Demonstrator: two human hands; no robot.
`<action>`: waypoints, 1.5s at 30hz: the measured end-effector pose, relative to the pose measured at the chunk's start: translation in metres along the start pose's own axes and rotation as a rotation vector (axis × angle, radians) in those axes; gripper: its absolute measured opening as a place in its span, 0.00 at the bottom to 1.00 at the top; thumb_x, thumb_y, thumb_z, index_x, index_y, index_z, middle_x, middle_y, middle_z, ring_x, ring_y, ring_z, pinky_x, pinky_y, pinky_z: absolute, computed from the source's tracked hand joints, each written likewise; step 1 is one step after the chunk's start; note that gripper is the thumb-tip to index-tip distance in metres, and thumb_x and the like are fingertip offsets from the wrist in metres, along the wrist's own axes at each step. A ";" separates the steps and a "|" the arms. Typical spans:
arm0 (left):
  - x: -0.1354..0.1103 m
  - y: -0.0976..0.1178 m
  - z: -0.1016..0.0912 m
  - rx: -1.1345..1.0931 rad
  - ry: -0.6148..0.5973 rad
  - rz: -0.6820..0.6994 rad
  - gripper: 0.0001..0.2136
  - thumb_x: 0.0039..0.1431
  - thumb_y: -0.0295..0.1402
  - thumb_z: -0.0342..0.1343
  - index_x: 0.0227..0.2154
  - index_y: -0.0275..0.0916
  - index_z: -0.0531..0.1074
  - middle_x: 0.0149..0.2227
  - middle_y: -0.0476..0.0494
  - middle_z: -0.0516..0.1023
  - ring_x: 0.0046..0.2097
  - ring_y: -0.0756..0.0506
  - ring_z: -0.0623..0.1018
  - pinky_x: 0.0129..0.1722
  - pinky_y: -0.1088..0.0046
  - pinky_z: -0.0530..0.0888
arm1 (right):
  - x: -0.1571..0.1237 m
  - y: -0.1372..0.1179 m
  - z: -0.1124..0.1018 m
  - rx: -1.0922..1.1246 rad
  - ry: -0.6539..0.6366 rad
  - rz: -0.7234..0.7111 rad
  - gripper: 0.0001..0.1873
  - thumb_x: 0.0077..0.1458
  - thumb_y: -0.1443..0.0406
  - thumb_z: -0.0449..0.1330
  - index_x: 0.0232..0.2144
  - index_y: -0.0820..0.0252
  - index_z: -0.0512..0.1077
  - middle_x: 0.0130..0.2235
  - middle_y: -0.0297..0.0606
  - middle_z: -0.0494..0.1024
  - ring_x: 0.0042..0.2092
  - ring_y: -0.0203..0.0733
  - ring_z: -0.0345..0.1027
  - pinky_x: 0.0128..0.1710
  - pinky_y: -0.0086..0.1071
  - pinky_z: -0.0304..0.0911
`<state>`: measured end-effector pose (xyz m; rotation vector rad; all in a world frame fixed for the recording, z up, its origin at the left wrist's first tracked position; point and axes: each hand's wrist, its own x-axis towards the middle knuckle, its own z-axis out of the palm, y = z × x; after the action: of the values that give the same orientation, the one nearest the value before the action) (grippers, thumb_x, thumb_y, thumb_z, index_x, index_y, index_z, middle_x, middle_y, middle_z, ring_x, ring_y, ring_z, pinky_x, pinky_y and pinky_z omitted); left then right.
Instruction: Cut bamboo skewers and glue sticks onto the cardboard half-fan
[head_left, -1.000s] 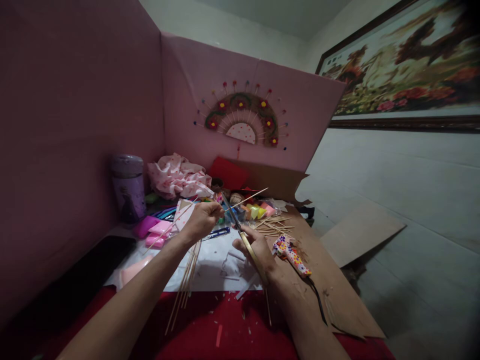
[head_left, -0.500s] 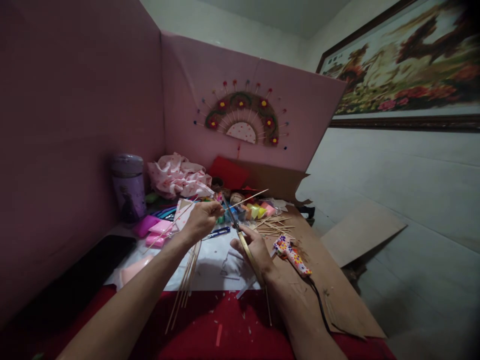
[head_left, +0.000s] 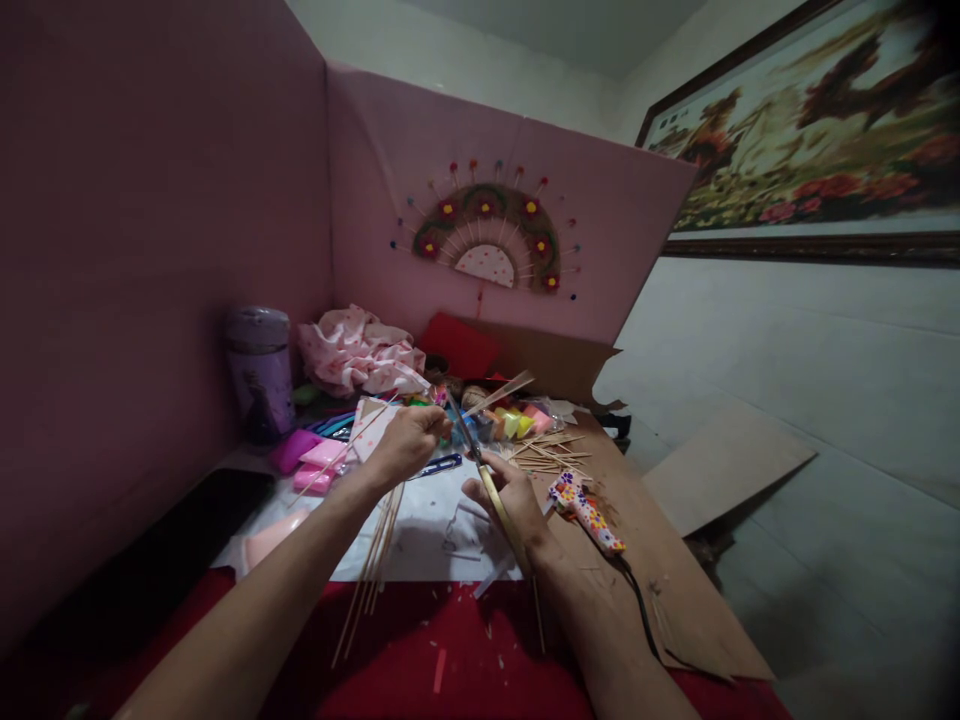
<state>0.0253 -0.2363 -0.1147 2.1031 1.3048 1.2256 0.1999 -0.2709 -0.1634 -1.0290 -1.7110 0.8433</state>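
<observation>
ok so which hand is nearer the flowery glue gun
Right. The right hand, holding scissors, is just to the left of the glue gun. The left hand, pinching a thin stick, is farther left, beyond the scissors.

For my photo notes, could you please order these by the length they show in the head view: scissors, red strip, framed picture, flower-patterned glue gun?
Largest to smallest:
1. framed picture, cut off by the frame edge
2. scissors
3. flower-patterned glue gun
4. red strip
</observation>
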 end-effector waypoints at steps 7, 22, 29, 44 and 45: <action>0.001 0.005 0.000 -0.054 0.037 0.012 0.10 0.52 0.36 0.52 0.21 0.35 0.70 0.16 0.52 0.64 0.21 0.53 0.62 0.22 0.78 0.57 | 0.000 0.000 -0.001 -0.030 0.040 -0.003 0.28 0.43 0.49 0.63 0.39 0.65 0.73 0.23 0.28 0.57 0.25 0.32 0.48 0.22 0.26 0.47; -0.001 0.001 0.001 -0.080 -0.009 0.011 0.11 0.52 0.32 0.47 0.18 0.36 0.67 0.14 0.54 0.59 0.20 0.54 0.60 0.20 0.79 0.55 | -0.001 0.005 0.004 0.041 0.012 0.008 0.37 0.43 0.47 0.63 0.49 0.67 0.69 0.23 0.28 0.57 0.25 0.32 0.46 0.22 0.25 0.47; -0.001 0.002 -0.002 -0.042 -0.024 0.004 0.11 0.53 0.32 0.48 0.18 0.36 0.68 0.14 0.52 0.62 0.20 0.53 0.62 0.20 0.78 0.56 | -0.002 -0.008 0.002 0.033 -0.001 0.041 0.33 0.40 0.47 0.64 0.42 0.65 0.72 0.22 0.27 0.54 0.24 0.31 0.44 0.22 0.26 0.46; 0.004 -0.005 -0.013 0.324 0.245 -0.108 0.11 0.56 0.32 0.47 0.22 0.39 0.69 0.20 0.47 0.69 0.24 0.49 0.66 0.27 0.73 0.55 | 0.001 0.007 0.004 -0.120 0.058 0.182 0.30 0.41 0.53 0.66 0.44 0.63 0.68 0.25 0.31 0.69 0.27 0.36 0.61 0.27 0.28 0.55; 0.004 -0.007 -0.015 0.286 0.283 -0.114 0.11 0.57 0.33 0.46 0.21 0.39 0.68 0.20 0.48 0.68 0.24 0.49 0.65 0.27 0.74 0.55 | 0.001 0.008 0.004 -0.153 0.063 0.200 0.28 0.40 0.53 0.66 0.42 0.62 0.68 0.27 0.33 0.71 0.29 0.37 0.64 0.28 0.29 0.56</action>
<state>0.0102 -0.2311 -0.1088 2.0577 1.7935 1.3950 0.1980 -0.2671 -0.1710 -1.3340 -1.6585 0.8052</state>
